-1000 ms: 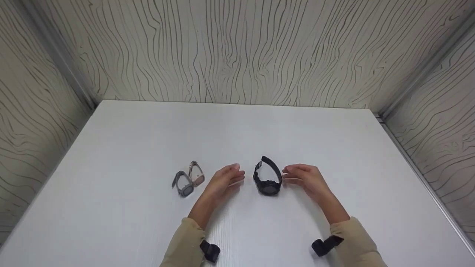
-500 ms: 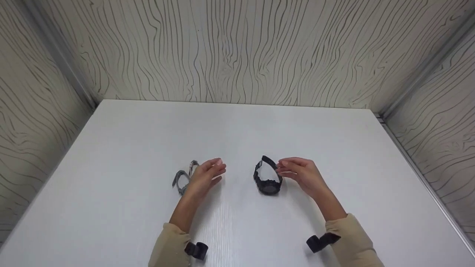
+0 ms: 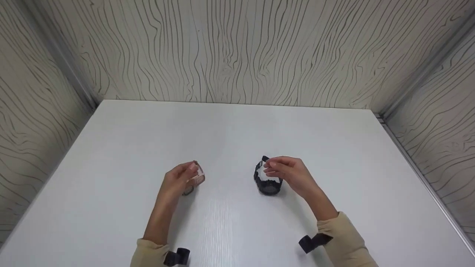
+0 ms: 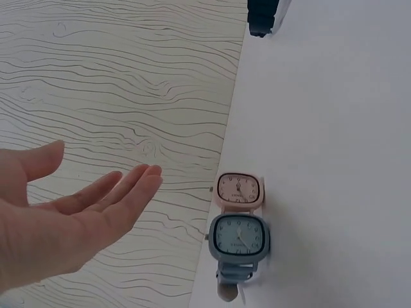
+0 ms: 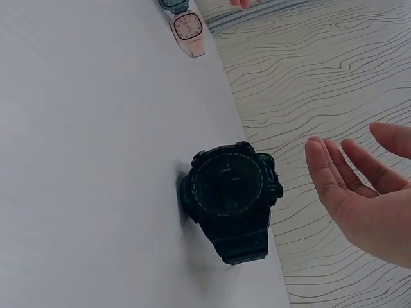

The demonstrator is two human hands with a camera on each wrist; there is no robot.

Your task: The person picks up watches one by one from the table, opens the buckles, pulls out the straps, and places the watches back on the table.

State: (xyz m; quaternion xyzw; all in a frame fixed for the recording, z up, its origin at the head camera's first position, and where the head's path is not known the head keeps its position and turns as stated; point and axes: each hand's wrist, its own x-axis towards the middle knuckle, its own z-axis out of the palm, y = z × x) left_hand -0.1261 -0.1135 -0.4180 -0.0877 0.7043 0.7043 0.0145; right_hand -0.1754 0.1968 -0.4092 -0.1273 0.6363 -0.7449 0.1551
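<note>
black watch (image 3: 268,184): r hand (image 3: 287,174) fingers loose over strap, no grip yet
pink watch (image 3: 198,178): l hand (image 3: 177,181) open, reaching
next: prob close grip on both

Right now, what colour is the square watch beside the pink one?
Blue-grey, case and strap alike; the blue-grey watch shows best in the left wrist view, touching the pink watch.

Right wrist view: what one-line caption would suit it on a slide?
An open right hand hovers beside a chunky black watch on a white table.
</note>
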